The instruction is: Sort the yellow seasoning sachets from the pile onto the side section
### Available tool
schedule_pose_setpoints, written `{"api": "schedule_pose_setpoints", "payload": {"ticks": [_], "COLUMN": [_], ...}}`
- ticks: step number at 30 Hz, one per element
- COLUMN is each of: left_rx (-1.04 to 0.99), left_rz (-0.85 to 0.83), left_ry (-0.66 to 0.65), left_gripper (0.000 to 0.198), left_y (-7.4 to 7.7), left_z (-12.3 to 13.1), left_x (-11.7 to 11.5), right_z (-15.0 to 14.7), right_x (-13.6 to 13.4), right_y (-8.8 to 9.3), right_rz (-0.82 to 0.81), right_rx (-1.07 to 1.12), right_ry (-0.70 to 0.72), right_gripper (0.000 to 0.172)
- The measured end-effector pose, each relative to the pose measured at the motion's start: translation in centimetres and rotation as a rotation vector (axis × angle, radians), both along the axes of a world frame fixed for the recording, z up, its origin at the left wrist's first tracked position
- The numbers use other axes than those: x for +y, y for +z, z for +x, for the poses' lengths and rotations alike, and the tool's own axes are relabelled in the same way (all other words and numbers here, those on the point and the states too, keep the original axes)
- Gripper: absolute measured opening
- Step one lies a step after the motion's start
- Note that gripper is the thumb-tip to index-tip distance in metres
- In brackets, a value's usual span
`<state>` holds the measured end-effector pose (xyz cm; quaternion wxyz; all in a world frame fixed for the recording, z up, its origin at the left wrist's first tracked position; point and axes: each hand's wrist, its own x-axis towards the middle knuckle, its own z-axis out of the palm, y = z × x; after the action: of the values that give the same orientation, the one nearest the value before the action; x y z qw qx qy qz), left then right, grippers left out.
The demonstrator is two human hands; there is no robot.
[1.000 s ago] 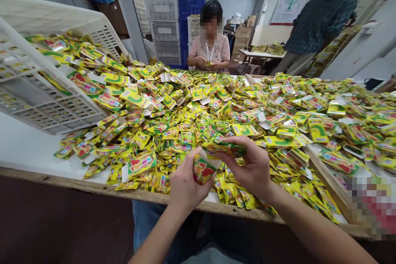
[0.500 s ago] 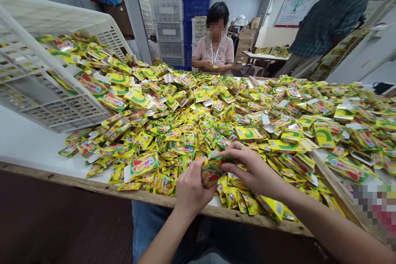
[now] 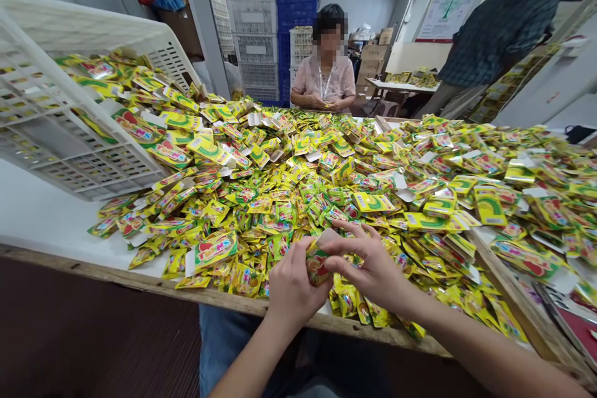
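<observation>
Now | left hand (image 3: pixel 291 283) grip: holds one small yellow packet (image 3: pixel 317 259) | right hand (image 3: pixel 373 264) grip: pinches the top of it | packet: just above the near bench (image 3: pixel 56 224) edge | done: very little, I think | left: big heap of packets (image 3: pixel 326 180) all over bench

Left hand (image 3: pixel 291 283) curled tight, right hand (image 3: pixel 375 270) pinching at thumb and forefinger, other fingers (image 3: pixel 357 228) spread

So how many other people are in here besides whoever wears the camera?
2. A seated person sits across the table; a standing person is at the back right beside a side table. Others may be hidden off frame.
</observation>
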<state>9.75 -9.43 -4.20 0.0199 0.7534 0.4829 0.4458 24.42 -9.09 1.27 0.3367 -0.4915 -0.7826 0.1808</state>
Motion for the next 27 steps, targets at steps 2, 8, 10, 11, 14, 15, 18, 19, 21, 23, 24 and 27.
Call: {"api": "schedule_pose_setpoints", "payload": {"ticks": [2, 8, 10, 11, 14, 15, 18, 19, 21, 23, 24, 27], "left_rx": [0.037, -0.046, -0.165, -0.221, -0.363, -0.401, -0.439, -0.422, -0.361, -0.300, -0.271, -0.172], "left_rz": [-0.017, -0.069, -0.147, -0.174, -0.226, -0.270, -0.423, -0.444, -0.420, -0.369, -0.349, -0.284], "left_ry": [-0.035, 0.012, -0.035, -0.060, -0.073, -0.092, -0.219, -0.259, -0.290, -0.276, -0.259, -0.175], "left_gripper": [0.041, 0.056, 0.055, 0.051, 0.046, 0.049, 0.068, 0.073, 0.071, 0.055, 0.047, 0.029], "left_y": [0.2, 1.1, 1.0, 0.8, 0.1, 0.0, -0.3, -0.3, -0.4, -0.6, -0.7, -0.9], "left_z": [0.1, -0.5, -0.4, -0.2, 1.0, 1.5, 2.1, 1.9, 1.0, -0.4, -1.1, -2.9], "left_x": [0.2, 0.7, 0.6, 0.4, -0.4, -0.6, -1.2, -1.3, -1.2, -1.1, -0.9, 0.1], "right_z": [-0.1, 0.7, 1.0, 1.1, 1.4, 1.9, 5.6, 7.8, 13.4, 19.0, 21.1, 22.6], "right_x": [-0.1, 1.0, 0.9, 0.7, -0.3, -0.5, 0.4, 1.2, 3.4, 5.7, 6.7, 8.7], "right_y": [-0.1, -0.3, -0.3, -0.4, -0.9, -1.0, -0.4, 0.2, 2.2, 4.4, 5.3, 6.2], "right_rz": [-0.076, -0.403, -0.516, -0.546, -0.451, -0.362, -0.041, 0.046, 0.250, 0.366, 0.473, 0.654], "right_rx": [-0.040, 0.462, 0.576, 0.574, 0.515, 0.530, 0.579, 0.554, 0.442, 0.363, 0.328, 0.171], "right_ry": [0.029, 0.031, 0.074, 0.093, 0.064, 0.014, -0.242, -0.349, -0.617, -0.834, -0.924, -0.779], "right_gripper": [0.012, 0.023, 0.029, 0.029, 0.024, 0.023, 0.030, 0.033, 0.029, 0.029, 0.029, 0.020]}}
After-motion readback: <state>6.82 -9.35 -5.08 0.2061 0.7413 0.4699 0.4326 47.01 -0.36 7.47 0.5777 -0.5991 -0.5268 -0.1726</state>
